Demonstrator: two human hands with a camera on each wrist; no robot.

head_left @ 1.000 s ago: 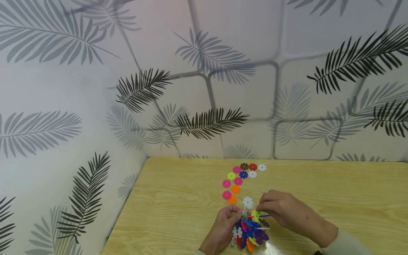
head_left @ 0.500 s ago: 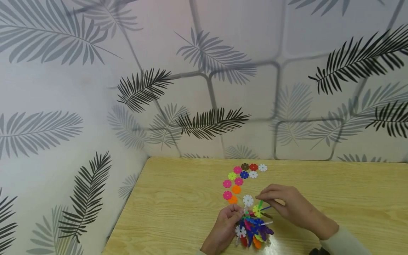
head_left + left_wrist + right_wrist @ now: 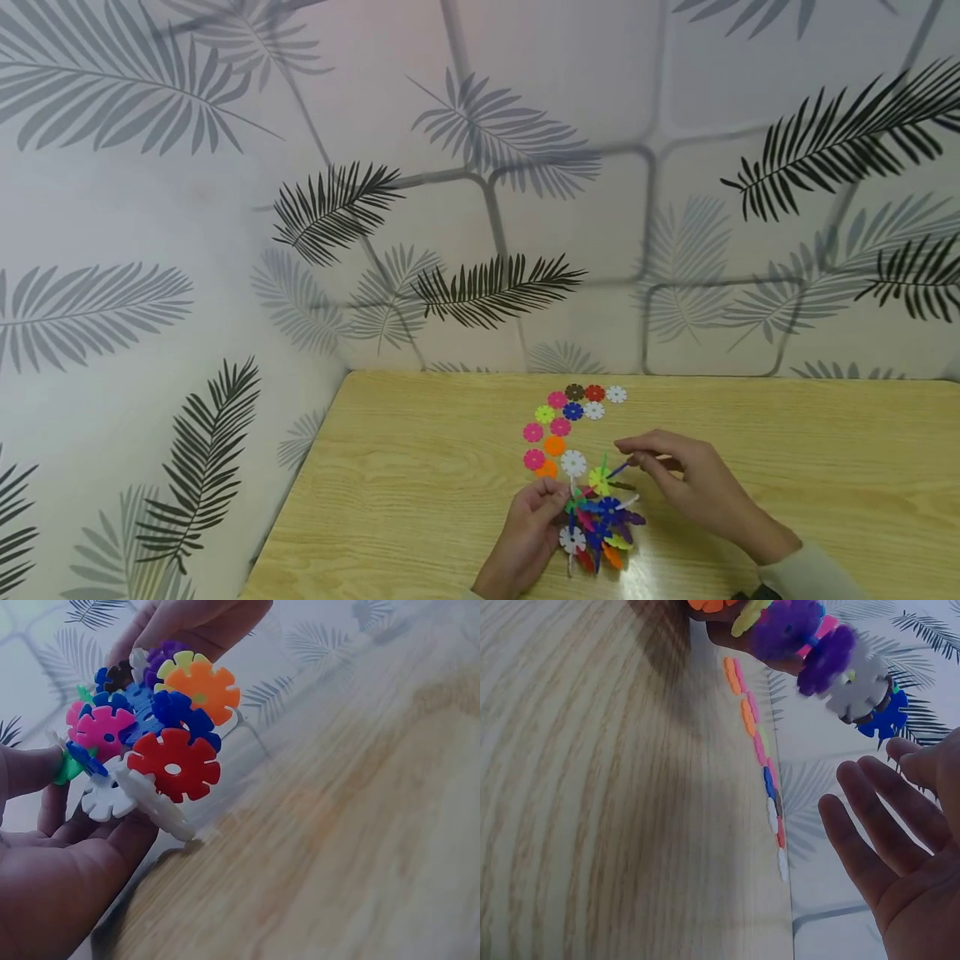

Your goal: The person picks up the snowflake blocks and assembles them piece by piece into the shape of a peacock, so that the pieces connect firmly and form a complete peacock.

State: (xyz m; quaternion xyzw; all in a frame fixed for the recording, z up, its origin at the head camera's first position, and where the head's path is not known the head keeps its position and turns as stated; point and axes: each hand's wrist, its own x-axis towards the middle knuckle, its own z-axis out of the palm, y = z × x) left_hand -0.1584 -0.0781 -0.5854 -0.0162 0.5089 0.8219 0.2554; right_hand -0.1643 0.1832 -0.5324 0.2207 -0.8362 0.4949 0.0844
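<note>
A ball-like cluster of interlocked plastic snowflake discs (image 3: pixel 600 529) is held above the table, its pieces red, orange, white, blue, purple, pink and yellow. My left hand (image 3: pixel 527 529) grips its left side. In the left wrist view the thumb presses a green disc (image 3: pixel 69 766), and other fingers lie below a white disc (image 3: pixel 105 796). My right hand (image 3: pixel 693 479) is at the upper right of the cluster. Its thumb and index finger pinch the edge of a blue snowflake disc (image 3: pixel 887 716), seen edge-on from the head, while the remaining fingers extend loosely.
Loose snowflake discs lie in a curved double line behind the hands, among them an orange disc (image 3: pixel 554 446), a brown disc (image 3: pixel 574 392) and a white disc (image 3: pixel 617 394). The wooden table (image 3: pixel 405 467) meets a leaf-patterned wall (image 3: pixel 480 208) at its back edge.
My right hand has moved up and slightly right, away from the cluster's middle. The blue disc's outer edge has tilted upward, and the cluster has turned a little in my left hand.
</note>
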